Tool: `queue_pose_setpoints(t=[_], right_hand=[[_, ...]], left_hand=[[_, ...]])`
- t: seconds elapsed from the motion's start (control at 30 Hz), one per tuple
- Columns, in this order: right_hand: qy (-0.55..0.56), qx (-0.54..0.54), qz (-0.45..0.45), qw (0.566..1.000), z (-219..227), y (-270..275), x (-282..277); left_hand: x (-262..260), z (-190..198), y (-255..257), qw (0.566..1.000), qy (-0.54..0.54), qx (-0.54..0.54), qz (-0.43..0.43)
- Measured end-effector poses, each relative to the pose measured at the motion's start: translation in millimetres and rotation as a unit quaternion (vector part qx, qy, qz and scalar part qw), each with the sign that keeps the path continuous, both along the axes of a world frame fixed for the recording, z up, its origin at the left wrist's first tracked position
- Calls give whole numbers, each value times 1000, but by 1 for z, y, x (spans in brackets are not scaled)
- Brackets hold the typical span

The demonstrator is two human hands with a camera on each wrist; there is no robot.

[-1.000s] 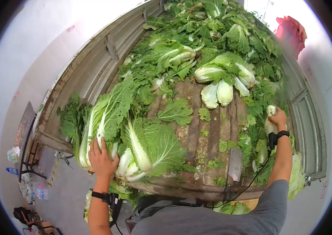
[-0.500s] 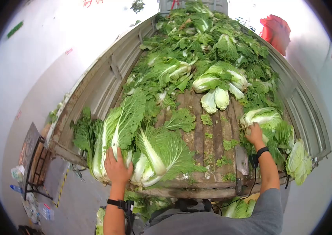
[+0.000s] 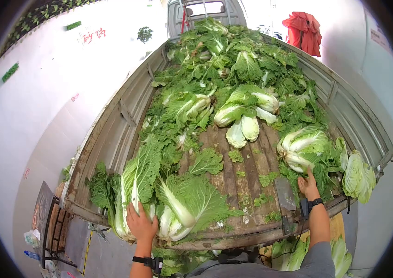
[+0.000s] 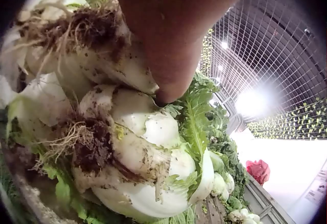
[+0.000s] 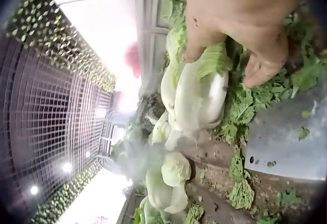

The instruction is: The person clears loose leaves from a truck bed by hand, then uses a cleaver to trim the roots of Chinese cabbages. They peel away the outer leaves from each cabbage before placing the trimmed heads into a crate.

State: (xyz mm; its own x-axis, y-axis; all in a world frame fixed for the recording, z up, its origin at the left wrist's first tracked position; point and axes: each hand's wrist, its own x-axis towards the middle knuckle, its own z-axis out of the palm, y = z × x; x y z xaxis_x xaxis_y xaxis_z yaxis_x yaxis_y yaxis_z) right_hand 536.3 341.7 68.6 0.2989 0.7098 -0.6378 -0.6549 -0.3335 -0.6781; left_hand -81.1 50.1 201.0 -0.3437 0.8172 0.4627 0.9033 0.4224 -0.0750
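My left hand point(image 3: 141, 224) rests with spread fingers on a long napa cabbage point(image 3: 134, 185) at the bed's near left edge. Beside it lies another napa cabbage point(image 3: 178, 208), its leaves fanned to the right. Close up in the left wrist view are dirty, rooted cabbage bases point(image 4: 94, 145). Over on the right, my right hand point(image 3: 308, 185) is just at the near side of a napa cabbage point(image 3: 301, 146) lying on loose leaves. Thumb and fingers point(image 5: 265, 63) are apart in the right wrist view, with fingertips over the pale stalks point(image 5: 199, 96).
The wooden truck bed point(image 3: 224, 185) has metal side walls point(image 3: 345, 99). Leaves point(image 3: 238, 51) heap toward the cab. More cabbages point(image 3: 247, 106) lie mid-bed, and one point(image 3: 358, 176) sits at the right corner. A flat metal plate point(image 3: 285, 192) lies by the near edge.
My right hand laid the cabbage down on the right side, let go of its base and drew back toward me. The left hand stays on its cabbage. The head view has tilted up.
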Motion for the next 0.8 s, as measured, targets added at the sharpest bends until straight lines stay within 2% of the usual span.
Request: queue_pose_setpoints(t=[0.07, 0.1, 0.17, 0.23, 0.33, 0.37, 0.43, 0.47, 0.5, 0.53, 0.6, 0.63, 0.67, 0.73, 0.77, 0.8], right_hand=[[-6, 18, 16, 1000, 1, 19, -6], [36, 5, -18, 999, -30, 45, 5], [69, 40, 5, 997, -28, 55, 2], [59, 17, -43, 997, -17, 78, -14], [31, -11, -52, 998, 5, 98, -28], [-33, -71, -97, 992, 9, 108, -34], [-50, -109, -109, 987, 10, 115, -30], [-56, -125, -115, 984, 11, 118, -31], [-42, -92, -63, 993, 6, 115, -23], [-43, -102, -66, 992, 11, 112, -25], [-38, -42, 1, 998, 18, 92, -26], [-27, -73, -42, 996, 11, 95, -22], [-35, -69, -48, 996, 2, 95, -19], [-56, -67, -57, 995, 7, 80, -21], [-37, -69, -102, 992, 9, 80, -28], [-41, -40, -79, 995, 13, 80, -30]], left_hand=[[0, -1, 0, 1000, -2, -5, 7], [-1, -2, 1, 1000, -4, -3, 8], [2, 0, 1, 1000, -1, -13, 17], [4, 0, 2, 999, -1, -20, 28], [0, -3, 5, 999, 21, -22, 25], [2, -2, 6, 999, 23, -22, 25], [3, -2, 7, 999, 18, -24, 25], [1, -2, 8, 999, 18, -23, 24], [0, -3, 9, 999, 22, -25, 27], [0, -3, 11, 999, 24, -28, 33], [0, -3, 12, 998, 25, -35, 43], [0, -2, 13, 999, 27, -30, 35], [-1, -2, 14, 999, 22, -29, 34], [1, 1, 12, 999, 7, -35, 35], [1, 0, 9, 999, 3, -33, 31], [-1, -2, 10, 999, 2, -28, 26]])
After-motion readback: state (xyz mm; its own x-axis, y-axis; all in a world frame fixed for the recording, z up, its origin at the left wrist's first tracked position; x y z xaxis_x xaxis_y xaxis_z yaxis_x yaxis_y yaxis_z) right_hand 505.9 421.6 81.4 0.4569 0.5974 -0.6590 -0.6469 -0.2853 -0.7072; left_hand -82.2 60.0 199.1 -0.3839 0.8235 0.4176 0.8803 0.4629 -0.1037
